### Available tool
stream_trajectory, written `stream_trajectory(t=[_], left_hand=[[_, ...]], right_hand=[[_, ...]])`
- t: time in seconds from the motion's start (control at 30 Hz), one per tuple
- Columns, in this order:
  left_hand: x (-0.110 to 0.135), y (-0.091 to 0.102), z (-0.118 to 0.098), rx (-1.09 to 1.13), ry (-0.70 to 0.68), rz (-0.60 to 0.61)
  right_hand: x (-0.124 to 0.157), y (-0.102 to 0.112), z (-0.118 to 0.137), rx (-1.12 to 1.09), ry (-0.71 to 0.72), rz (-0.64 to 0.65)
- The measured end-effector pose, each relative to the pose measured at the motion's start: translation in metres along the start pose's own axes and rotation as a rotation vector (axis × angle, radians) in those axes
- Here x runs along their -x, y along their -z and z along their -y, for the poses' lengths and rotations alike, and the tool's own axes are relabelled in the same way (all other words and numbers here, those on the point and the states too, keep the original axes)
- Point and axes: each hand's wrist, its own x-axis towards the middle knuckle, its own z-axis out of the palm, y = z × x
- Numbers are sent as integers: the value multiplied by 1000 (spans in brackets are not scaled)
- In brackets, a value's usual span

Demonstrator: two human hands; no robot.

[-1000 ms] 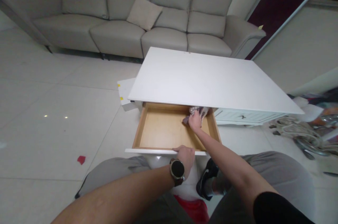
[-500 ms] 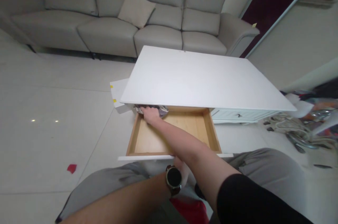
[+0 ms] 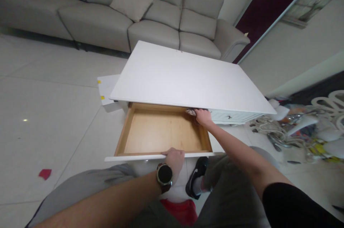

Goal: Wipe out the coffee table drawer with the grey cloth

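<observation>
A wooden drawer (image 3: pixel 161 136) stands pulled out from under the white coffee table (image 3: pixel 185 77). My left hand (image 3: pixel 174 158), with a watch on its wrist, is closed over the drawer's white front edge. My right hand (image 3: pixel 203 117) reaches into the drawer's back right corner, closed on a crumpled purplish cloth (image 3: pixel 191 112) that is mostly hidden under the tabletop. The drawer's floor is otherwise bare.
A grey sectional sofa (image 3: pixel 120 17) with a cushion stands behind the table. White parts and tangled clutter (image 3: pixel 301 127) lie on the floor to the right. A small white box (image 3: pixel 106 88) sits left of the table. A red scrap (image 3: pixel 44 173) lies on the tiles.
My right hand swept the cloth from the drawer's back right corner to the back left, then back to the right corner. My left hand stayed on the drawer front. The view shifted left.
</observation>
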Motion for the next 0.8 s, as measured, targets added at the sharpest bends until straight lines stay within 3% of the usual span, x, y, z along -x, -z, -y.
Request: stream_trajectory(t=[0.13, 0.4, 0.6, 0.8], left_hand=[[0, -2, 2, -8, -22, -12], [3, -4, 1, -9, 3, -60], [4, -5, 1, -13, 6, -63], [1, -7, 1, 23, 9, -66]], right_hand=[[12, -10, -8, 48, 56, -9], [51, -32, 12, 89, 342, 104], [28, -29, -7, 280, 534, -140], [9, -50, -21, 414, 483, 4]])
